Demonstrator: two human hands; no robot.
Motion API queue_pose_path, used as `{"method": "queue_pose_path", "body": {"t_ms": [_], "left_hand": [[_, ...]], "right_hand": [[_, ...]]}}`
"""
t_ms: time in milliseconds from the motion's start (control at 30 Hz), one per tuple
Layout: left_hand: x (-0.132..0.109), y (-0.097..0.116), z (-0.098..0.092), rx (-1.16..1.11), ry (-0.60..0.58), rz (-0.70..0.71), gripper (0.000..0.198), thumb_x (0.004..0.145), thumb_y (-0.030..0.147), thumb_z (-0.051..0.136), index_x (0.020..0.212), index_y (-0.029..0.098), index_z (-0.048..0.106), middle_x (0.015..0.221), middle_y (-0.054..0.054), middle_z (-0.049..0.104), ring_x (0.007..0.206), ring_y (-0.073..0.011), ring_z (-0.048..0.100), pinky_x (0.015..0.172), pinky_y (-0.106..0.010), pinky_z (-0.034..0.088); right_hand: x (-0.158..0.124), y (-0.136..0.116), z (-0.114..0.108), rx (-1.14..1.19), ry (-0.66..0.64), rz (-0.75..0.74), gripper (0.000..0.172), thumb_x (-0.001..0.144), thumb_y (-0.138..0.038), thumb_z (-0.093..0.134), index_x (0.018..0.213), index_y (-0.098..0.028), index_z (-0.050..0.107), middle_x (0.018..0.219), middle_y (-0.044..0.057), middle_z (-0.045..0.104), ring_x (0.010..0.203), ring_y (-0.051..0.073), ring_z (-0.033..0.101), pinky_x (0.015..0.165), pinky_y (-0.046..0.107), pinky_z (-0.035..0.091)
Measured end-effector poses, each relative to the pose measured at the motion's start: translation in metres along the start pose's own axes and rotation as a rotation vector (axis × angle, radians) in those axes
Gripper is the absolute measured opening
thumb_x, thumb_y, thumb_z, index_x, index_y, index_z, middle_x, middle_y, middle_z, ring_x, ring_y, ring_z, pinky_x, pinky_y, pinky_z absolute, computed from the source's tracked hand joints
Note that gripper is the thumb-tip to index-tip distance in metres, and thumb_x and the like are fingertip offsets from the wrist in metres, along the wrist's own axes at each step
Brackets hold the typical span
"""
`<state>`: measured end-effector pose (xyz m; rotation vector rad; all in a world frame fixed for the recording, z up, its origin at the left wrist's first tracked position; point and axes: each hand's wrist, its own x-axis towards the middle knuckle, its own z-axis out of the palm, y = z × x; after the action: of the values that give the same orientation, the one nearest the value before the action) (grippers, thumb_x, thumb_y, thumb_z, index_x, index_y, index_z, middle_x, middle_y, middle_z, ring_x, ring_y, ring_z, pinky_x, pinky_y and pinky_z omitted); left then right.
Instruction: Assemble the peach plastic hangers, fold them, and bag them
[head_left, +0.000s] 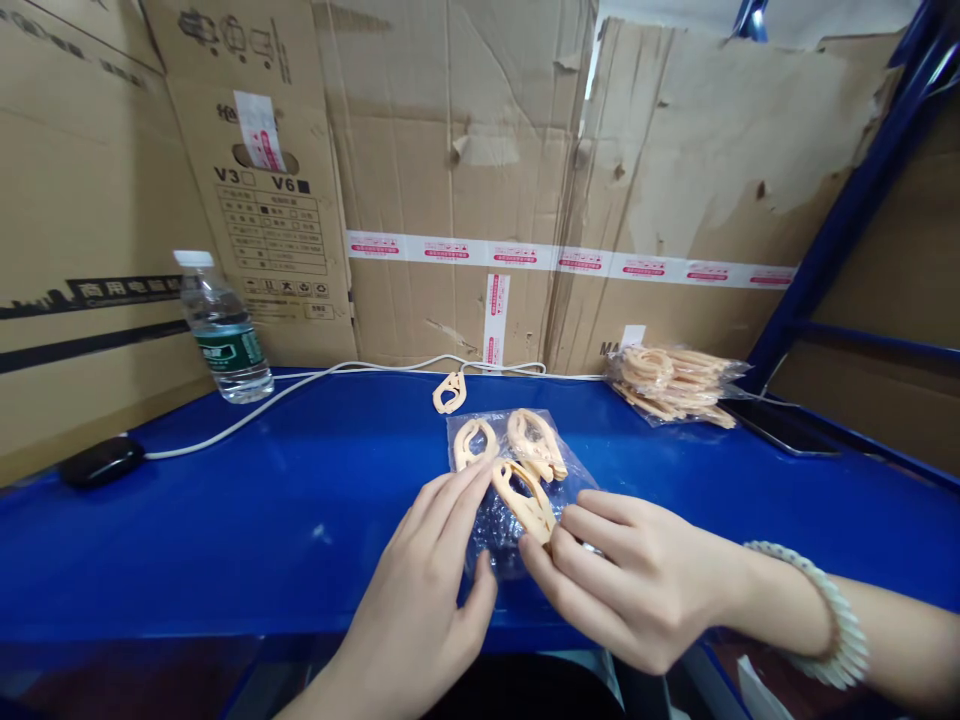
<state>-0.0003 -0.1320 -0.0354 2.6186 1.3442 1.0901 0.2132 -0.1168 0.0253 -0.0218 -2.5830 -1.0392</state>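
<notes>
A clear plastic bag [574, 480] lies on the blue table, with several beige folding hangers in or on it. One folded hanger [474, 440] is at the bag's upper left, and a small stack of them [536, 440] is at its upper right. My left hand [431, 575] is open, fingers stretched out over the bag, fingertips by the left hanger. My right hand [622, 565] has its fingers curled and pinches the lower end of the middle hanger [521, 500]. Its thumb is mostly hidden. Whether each hanger is inside the bag is hard to tell.
A lone folded hanger [450, 393] lies near the white cable [322, 376]. At right are a bagged pile of hangers [671, 380] and a dark phone [784, 425]. A water bottle [225, 340] and a black mouse [101, 461] stand left. Cardboard sheets [465, 180] wall the back.
</notes>
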Motion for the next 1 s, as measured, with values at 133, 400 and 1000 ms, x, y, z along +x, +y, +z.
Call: {"method": "queue_pose_path", "body": {"t_ms": [133, 400, 1000], "left_hand": [[0.001, 0.000, 0.000, -0.011, 0.018, 0.006, 0.063, 0.087, 0.012, 0.043, 0.147, 0.022, 0.026, 0.147, -0.010, 0.041, 0.137, -0.0240, 0.036, 0.111, -0.046, 0.041], [-0.002, -0.002, 0.002, 0.013, 0.044, 0.024, 0.066, 0.086, 0.010, 0.043, 0.149, 0.020, 0.023, 0.148, -0.011, 0.039, 0.137, -0.0234, 0.037, 0.111, -0.043, 0.041], [-0.002, -0.001, 0.001, 0.016, 0.023, 0.005, 0.065, 0.085, 0.010, 0.042, 0.147, 0.022, 0.027, 0.148, -0.010, 0.039, 0.137, -0.0270, 0.037, 0.109, -0.047, 0.044]], "right_hand": [[0.006, 0.006, 0.008, -0.090, 0.039, -0.110, 0.017, 0.089, -0.017, 0.056, 0.091, -0.006, 0.069, 0.066, 0.004, 0.058, 0.054, 0.015, 0.053, 0.046, 0.030, 0.038], [0.022, 0.019, 0.056, -0.054, 0.067, -0.171, 0.021, 0.092, -0.015, 0.050, 0.072, -0.014, 0.058, 0.071, 0.003, 0.059, 0.057, 0.016, 0.055, 0.049, 0.032, 0.042], [0.029, 0.114, 0.085, 0.255, -0.091, 0.513, 0.028, 0.088, -0.002, 0.038, 0.106, -0.011, 0.058, 0.097, 0.011, 0.065, 0.086, 0.019, 0.059, 0.074, 0.030, 0.048]]}}
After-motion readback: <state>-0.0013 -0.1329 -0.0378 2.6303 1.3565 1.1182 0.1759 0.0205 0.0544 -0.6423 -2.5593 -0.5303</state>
